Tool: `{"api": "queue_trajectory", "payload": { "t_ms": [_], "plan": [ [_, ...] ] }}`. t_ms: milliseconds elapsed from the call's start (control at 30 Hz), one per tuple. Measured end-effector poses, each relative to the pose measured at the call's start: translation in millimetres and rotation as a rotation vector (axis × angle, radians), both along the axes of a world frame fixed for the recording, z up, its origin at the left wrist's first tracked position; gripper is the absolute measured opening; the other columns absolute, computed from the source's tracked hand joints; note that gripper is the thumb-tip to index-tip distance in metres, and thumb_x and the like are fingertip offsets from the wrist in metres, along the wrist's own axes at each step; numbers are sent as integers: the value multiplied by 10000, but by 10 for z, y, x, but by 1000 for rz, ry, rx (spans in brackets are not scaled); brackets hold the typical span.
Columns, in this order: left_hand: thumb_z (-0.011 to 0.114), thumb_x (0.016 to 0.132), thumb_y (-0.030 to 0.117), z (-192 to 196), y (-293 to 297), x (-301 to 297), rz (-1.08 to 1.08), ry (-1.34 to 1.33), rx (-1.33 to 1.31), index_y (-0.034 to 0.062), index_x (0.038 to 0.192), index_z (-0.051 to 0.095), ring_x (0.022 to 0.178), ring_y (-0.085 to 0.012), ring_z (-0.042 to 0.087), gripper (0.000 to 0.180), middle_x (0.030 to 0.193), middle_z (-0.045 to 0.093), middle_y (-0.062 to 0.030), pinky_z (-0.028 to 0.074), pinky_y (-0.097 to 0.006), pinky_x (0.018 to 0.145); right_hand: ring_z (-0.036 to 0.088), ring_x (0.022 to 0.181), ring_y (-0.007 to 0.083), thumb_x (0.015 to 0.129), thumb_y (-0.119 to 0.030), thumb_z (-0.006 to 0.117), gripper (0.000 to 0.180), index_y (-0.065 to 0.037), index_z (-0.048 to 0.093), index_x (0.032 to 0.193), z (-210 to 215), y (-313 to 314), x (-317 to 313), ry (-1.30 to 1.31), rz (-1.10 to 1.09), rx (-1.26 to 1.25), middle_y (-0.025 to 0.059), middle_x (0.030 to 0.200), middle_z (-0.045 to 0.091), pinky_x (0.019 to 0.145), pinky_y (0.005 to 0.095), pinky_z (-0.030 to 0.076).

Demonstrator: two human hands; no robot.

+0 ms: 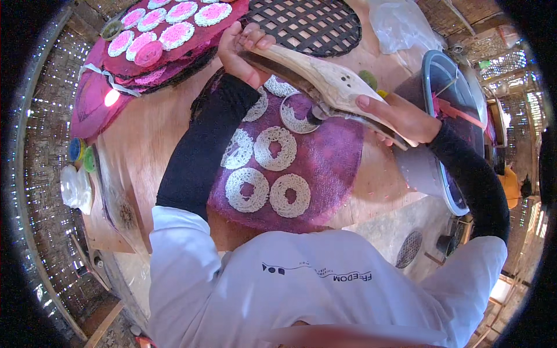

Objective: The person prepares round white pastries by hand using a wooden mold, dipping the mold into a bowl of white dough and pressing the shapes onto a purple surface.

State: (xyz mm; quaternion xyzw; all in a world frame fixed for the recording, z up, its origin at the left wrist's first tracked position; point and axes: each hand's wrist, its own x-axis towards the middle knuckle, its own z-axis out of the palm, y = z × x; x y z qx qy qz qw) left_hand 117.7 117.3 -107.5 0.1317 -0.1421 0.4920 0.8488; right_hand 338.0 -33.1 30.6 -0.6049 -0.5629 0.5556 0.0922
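Observation:
Both my hands hold a long wooden lever press (333, 81), slanting from upper left to lower right above the table. My left hand (242, 55) is closed round its far left end. At the lower right end, my right hand (403, 118) wraps round it with the thumb on top. Below the press's middle, a thin round ring mould (300, 129) surrounds a partly formed pale lacy piece. Several white lacy rings (275, 148) lie on a purple mesh sheet (336, 188). The press and my left forearm hide some of the far rings.
At the far left, pink-and-white lacy rounds (177, 36) lie on stacked red mesh trays. A black woven tray (307, 26) and a clear plastic bag (403, 23) are at the back. A large blue-rimmed tub (429, 75) with a pink-red implement stands at the right.

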Motion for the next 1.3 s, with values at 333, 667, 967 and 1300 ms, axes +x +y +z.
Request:
{"api": "queue_trajectory", "payload": {
  "t_ms": [333,667,967,1300],
  "plan": [
    [421,816,297,189,58,-290,52,48,140,166,641,384,518,-98,403,222,474,334,80,365,-284,591,567,636,173,792,-538,499,638,50,512,1039,-393,151,-70,-410,110,411,99,739,591,589,295,468],
    [431,846,406,104,-292,-373,201,250,-158,19,958,525,615,-155,457,414,584,431,6,383,-295,617,550,589,161,796,-537,503,616,65,562,911,-277,-106,-279,71,4,721,82,635,566,549,296,451],
    [684,661,343,640,-813,-70,808,1438,1445,63,1102,521,1083,-291,450,547,1152,502,-148,329,-367,946,432,463,71,867,-516,374,528,-21,545,798,161,-436,-383,78,-168,307,-2,544,454,431,216,339],
    [661,694,105,875,-1558,-854,1119,1495,339,14,932,597,815,-199,578,262,882,624,-77,433,-297,763,351,1180,339,666,-342,684,842,-25,250,1315,-1400,-161,-383,-258,93,992,221,1257,367,985,409,281]
  ]
}}
